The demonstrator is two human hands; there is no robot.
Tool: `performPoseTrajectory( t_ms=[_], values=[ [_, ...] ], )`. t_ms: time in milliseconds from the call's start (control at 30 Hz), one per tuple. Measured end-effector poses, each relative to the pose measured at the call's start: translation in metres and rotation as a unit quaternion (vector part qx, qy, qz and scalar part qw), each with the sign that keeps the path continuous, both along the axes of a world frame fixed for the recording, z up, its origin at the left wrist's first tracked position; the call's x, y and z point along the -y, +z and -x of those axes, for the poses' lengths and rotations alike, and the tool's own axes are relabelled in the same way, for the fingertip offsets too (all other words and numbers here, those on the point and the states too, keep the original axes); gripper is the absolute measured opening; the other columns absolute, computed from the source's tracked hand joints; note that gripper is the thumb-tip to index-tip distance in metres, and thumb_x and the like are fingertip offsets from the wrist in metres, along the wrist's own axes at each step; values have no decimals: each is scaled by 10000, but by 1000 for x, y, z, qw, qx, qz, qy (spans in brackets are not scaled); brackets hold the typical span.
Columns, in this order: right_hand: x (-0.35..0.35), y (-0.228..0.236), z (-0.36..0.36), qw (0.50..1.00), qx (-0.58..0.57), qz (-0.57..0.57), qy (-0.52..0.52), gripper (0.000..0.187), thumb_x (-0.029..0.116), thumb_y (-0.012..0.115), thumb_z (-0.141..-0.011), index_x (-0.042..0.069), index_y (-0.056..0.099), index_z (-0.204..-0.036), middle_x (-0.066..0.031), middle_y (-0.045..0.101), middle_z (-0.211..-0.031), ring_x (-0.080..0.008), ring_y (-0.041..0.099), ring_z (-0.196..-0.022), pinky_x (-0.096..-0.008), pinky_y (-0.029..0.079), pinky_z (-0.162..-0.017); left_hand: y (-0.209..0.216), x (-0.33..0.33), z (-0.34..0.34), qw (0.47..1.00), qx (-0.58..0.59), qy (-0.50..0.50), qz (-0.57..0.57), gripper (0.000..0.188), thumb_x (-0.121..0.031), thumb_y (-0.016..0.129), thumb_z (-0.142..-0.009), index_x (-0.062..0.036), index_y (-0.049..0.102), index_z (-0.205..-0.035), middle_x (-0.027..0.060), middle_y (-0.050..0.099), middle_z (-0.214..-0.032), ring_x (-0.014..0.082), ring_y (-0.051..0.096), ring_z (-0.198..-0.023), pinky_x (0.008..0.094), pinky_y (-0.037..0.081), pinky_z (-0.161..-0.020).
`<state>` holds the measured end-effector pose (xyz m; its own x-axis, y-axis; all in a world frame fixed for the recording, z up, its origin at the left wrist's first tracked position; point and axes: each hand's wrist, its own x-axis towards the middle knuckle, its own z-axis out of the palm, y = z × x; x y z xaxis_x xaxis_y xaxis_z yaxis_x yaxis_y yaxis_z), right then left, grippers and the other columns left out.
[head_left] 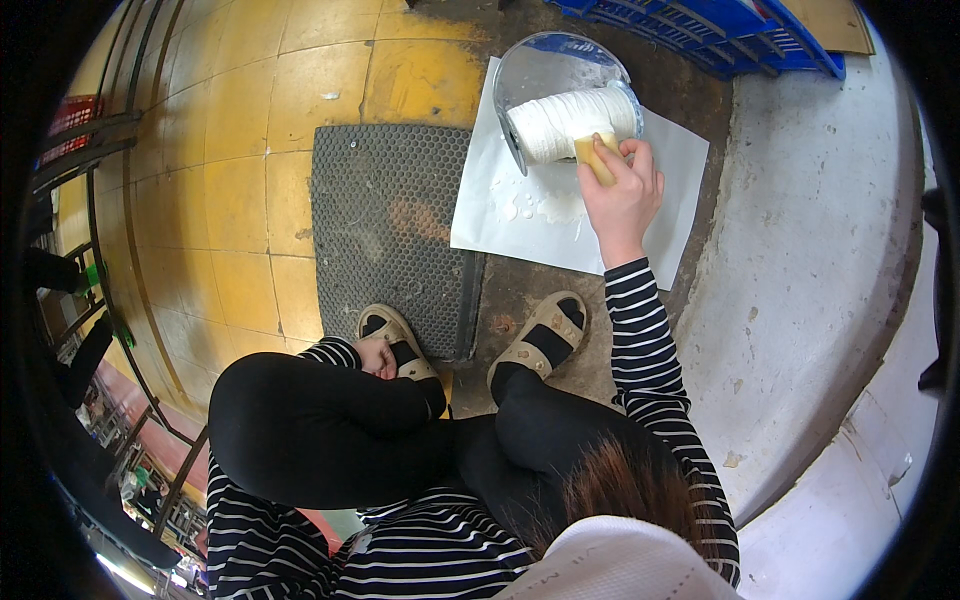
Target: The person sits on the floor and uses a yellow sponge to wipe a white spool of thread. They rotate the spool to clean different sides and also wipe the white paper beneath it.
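My right hand (622, 185) pinches a yellow sponge (594, 160) and presses it against the near side of a spool of white cord (560, 122). The spool lies on its side, with a wide clear disc (507, 92) at its left end and a smaller rim at its right. Beneath it is a white sheet (485, 215), where a puddle of white liquid (545, 208) has spread in drops and patches. Beside my left sandal (400, 338), my left hand (375, 357) hangs with its fingers curled in, nothing visible in them.
A dark textured rubber mat (375, 225) lies left of the sheet, on yellow floor tiles (225, 205). Blue plastic crates (700, 35) stand beyond the spool at the upper right. Along the right runs a pale wall-side ledge (800, 230). Dark metal racks (90, 185) line the left.
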<state>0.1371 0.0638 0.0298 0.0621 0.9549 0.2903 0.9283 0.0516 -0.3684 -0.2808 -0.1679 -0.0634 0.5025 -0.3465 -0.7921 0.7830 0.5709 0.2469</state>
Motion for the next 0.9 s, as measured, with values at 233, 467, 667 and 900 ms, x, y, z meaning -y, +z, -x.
performPoseTrajectory(
  t_ms=[233, 467, 667, 900],
  values=[
    [-1, 1, 1, 1000, 3, -1, 0, 273, 185, 741, -694, 106, 765, -955, -20, 553, -927, -187, 564, -792, -344, 391, -720, -1, 0, 1, 1000, 15, -1, 3, 382, 60, 430, -686, 27, 724, -928, 115, 712, -825, 173, 673, -693, 302, 551, -599],
    [-2, -2, 1, 1000, -6, 2, -2, 260, 191, 722, -686, 131, 771, -935, -14, 530, -894, -179, 553, -830, -345, 367, -704, -3, 1, 2, 1000, 18, 5, 5, 394, 69, 425, -670, 31, 722, -925, 116, 712, -821, 179, 675, -697, 304, 551, -605],
    [-2, -3, 1, 1000, -7, -3, -2, 255, 194, 725, -685, 132, 770, -928, -17, 529, -892, -188, 557, -836, -346, 371, -705, 4, -4, -3, 1000, -1, -2, 11, 395, 78, 422, -659, 35, 720, -915, 119, 712, -818, 186, 678, -704, 309, 553, -610],
    [0, -3, 0, 1000, -10, -14, 3, 316, 194, 730, -681, 144, 749, -993, -22, 543, -935, -190, 564, -880, -353, 385, -735, 5, -4, -3, 1000, 19, 2, -3, 403, 83, 411, -651, 34, 722, -903, 123, 711, -812, 188, 680, -703, 308, 556, -605]
  ],
)
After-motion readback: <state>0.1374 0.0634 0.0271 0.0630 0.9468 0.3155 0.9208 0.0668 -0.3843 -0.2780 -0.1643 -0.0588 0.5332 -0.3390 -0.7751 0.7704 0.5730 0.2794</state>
